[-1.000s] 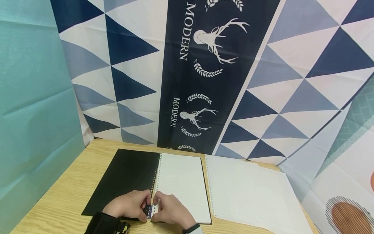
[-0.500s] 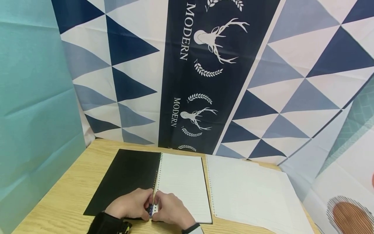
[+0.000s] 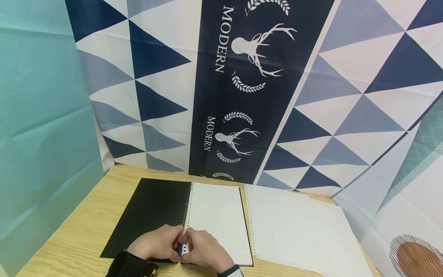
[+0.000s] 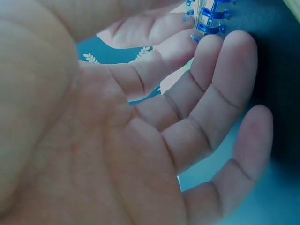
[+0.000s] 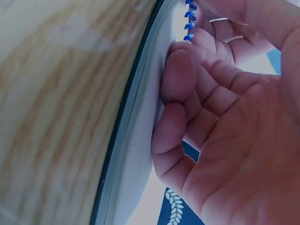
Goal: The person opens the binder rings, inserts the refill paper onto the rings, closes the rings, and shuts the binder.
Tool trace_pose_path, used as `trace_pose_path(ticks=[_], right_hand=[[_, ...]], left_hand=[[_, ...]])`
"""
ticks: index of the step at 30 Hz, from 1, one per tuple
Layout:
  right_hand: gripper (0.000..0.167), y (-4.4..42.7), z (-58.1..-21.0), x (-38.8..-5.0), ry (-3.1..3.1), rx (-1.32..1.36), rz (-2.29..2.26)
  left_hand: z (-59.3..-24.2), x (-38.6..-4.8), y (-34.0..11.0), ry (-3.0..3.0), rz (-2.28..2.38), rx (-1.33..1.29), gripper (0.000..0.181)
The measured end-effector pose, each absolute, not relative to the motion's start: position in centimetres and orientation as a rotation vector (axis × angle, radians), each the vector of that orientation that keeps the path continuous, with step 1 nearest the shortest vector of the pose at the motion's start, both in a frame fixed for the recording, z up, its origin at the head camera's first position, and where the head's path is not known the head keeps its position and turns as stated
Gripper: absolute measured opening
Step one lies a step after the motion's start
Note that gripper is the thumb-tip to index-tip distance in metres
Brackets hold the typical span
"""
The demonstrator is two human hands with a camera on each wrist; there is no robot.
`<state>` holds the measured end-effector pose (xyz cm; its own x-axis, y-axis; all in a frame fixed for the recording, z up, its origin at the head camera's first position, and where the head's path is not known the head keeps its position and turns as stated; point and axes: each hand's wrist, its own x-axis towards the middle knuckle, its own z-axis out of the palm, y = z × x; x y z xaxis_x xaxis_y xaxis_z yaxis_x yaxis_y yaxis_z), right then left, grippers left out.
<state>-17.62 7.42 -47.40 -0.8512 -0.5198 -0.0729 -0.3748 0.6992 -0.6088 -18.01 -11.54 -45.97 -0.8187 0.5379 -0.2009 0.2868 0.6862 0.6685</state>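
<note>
An opened loose-leaf notebook lies on the table, its black cover [image 3: 152, 211] to the left and a stack of white punched pages [image 3: 216, 215] to the right. A blue ring binding [image 3: 180, 249] runs along the spine at the near end. My left hand [image 3: 157, 243] and right hand [image 3: 205, 249] face each other there, pinching the binding between fingers and thumbs. Several blue rings [image 4: 211, 26] show beside the left fingertips in the left wrist view. In the right wrist view, rings [image 5: 189, 23] edge the pages; the thumbs' exact contact is partly hidden.
Loose white punched sheets [image 3: 301, 231] lie overlapping to the notebook's right. The wooden table [image 3: 76, 227] meets a patterned cloth [image 3: 159, 96] at the back and a teal cloth [image 3: 48, 115] at the left.
The hands have drawn slightly closer together over the binding, and less of the blue strip shows between them. The whole scene shifts slightly rightward in the head view.
</note>
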Motion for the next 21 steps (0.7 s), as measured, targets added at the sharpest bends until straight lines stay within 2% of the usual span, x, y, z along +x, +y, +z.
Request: trace_pose_path(ticks=[4, 11, 14, 17, 21], right_hand=[[0.034, 7.2, -47.3, -17.6, 2.661, -0.736, -0.866], [0.026, 7.4, -46.1, -17.6, 2.615, -0.74, -0.823], [0.028, 7.9, -44.8, -18.9, 2.65, -0.681, -0.694], [0.037, 8.3, -43.7, -21.7, 2.77, -0.612, -0.501], [0.051, 8.6, -44.1, -25.7, 2.884, -0.583, -0.301]], left_hand=[[-45.9, -17.8, -11.9, 2.501, 0.917, 0.619, 0.039], [-45.4, -18.9, -12.9, 2.443, 0.953, 0.655, 0.037], [-45.3, -21.0, -12.8, 2.53, 0.947, 0.688, 0.033], [-45.4, -24.3, -12.0, 2.644, 1.009, 0.713, 0.029], [-46.7, -28.4, -10.7, 2.755, 1.128, 0.616, 0.039]])
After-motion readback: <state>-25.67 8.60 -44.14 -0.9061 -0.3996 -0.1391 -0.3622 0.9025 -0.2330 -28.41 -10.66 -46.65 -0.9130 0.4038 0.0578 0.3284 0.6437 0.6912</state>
